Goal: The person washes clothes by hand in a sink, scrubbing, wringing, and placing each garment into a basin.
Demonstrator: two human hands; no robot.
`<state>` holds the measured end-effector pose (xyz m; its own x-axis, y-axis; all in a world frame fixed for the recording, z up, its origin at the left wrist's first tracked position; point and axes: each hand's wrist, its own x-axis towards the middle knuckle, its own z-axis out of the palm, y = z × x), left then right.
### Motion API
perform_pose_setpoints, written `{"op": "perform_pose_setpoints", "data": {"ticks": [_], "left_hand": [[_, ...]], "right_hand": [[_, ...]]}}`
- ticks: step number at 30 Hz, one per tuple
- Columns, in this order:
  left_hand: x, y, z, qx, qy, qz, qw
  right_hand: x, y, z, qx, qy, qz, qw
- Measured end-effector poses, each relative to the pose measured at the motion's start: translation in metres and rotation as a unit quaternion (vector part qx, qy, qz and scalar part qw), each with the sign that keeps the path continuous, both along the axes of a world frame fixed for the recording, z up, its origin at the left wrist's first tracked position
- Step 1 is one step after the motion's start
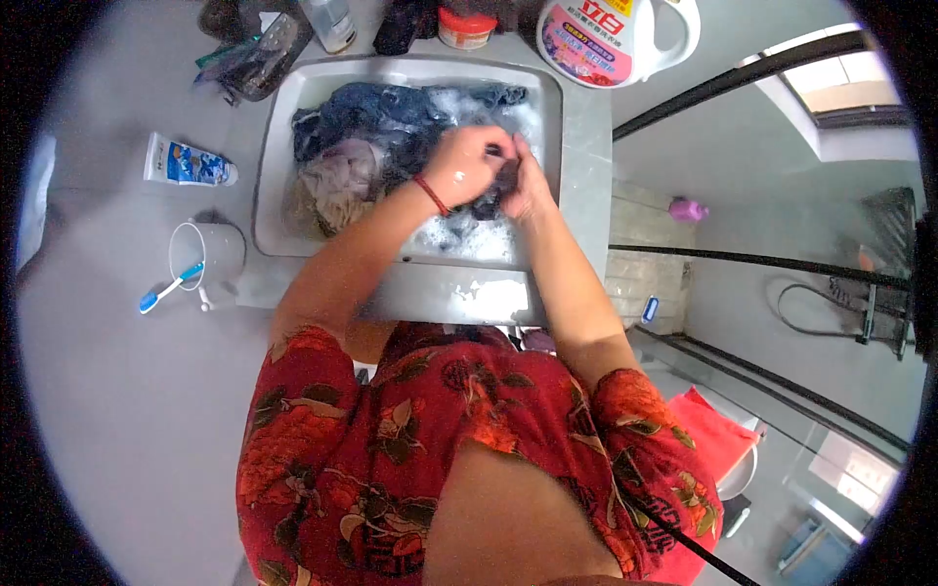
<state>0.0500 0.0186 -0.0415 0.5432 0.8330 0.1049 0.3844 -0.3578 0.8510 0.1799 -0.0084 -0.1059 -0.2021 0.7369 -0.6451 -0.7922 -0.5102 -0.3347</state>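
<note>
Over the soapy water of a white sink point(264, 186), my left hand point(471, 164) is closed, with a red cord bracelet at its wrist. Facing it, my right hand point(529, 182) has its fingers curled in. Between the two is a piece of dark wet cloth point(486, 205), gripped by both hands and partly hidden by them. Behind them lies dark blue wet clothing point(376, 105) with suds on it. A pale, bunched garment point(342, 178) rests in the water on the left side of the sink.
A large laundry detergent bottle point(596, 44) stands behind the sink, near a red-lidded tub point(466, 27) and a clear bottle point(330, 24). To the left are a toothpaste tube point(191, 162) and a white cup point(223, 252) with a toothbrush point(173, 286). A glass shower partition is right.
</note>
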Motion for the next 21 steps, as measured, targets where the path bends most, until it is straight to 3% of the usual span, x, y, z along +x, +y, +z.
{"op": "perform_pose_setpoints", "data": {"ticks": [1,2,4,6,8,9,10,12,14,15,16,17,18,20,21], "left_hand": [[0.01,-0.008,0.003,0.07,-0.041,-0.027,0.996],[0.02,-0.017,0.01,0.094,-0.066,-0.042,0.992],[0.036,-0.025,0.001,0.172,-0.074,-0.062,0.98],[0.04,-0.024,-0.014,0.185,-0.026,-0.06,0.981],[0.037,-0.009,-0.039,0.267,0.051,0.046,0.961],[0.03,-0.004,-0.031,0.233,0.094,0.093,0.963],[0.02,0.008,-0.042,0.243,0.091,0.125,0.958],[-0.012,0.027,-0.055,0.213,0.154,0.158,0.952],[-0.044,0.044,-0.073,0.169,0.156,0.178,0.957],[-0.053,0.044,-0.065,0.155,0.173,0.177,0.956],[-0.061,0.042,-0.057,0.139,0.191,0.175,0.956],[-0.066,0.038,-0.058,0.138,0.193,0.175,0.956],[-0.07,0.036,-0.057,0.177,0.2,0.194,0.944],[-0.068,0.028,-0.051,0.219,0.203,0.211,0.931],[-0.066,0.018,-0.046,0.179,0.238,0.17,0.939]], "right_hand": [[0.003,0.004,-0.032,0.003,-0.072,-0.04,0.997],[0.003,0.0,-0.033,0.042,0.046,-0.055,0.997],[0.004,0.0,-0.039,0.073,0.03,-0.05,0.996],[0.006,0.001,-0.047,0.141,-0.001,-0.044,0.989],[0.007,0.002,-0.053,0.21,-0.03,-0.039,0.977],[-0.009,-0.001,-0.003,0.052,-0.126,-0.08,0.987],[-0.007,0.002,0.004,-0.012,-0.046,-0.023,0.999],[-0.013,-0.003,0.027,0.016,-0.046,0.019,0.999],[-0.011,-0.005,0.009,0.058,-0.043,0.013,0.997],[-0.013,-0.007,0.003,0.1,-0.151,-0.019,0.983],[-0.015,-0.009,-0.004,0.138,-0.255,-0.05,0.956],[-0.016,-0.008,-0.003,0.16,-0.438,-0.046,0.884],[-0.013,-0.011,-0.002,0.195,-0.643,-0.005,0.74],[-0.021,-0.018,0.007,0.263,-0.807,-0.023,0.529],[-0.028,-0.024,0.015,0.263,-0.808,-0.024,0.527]]}}
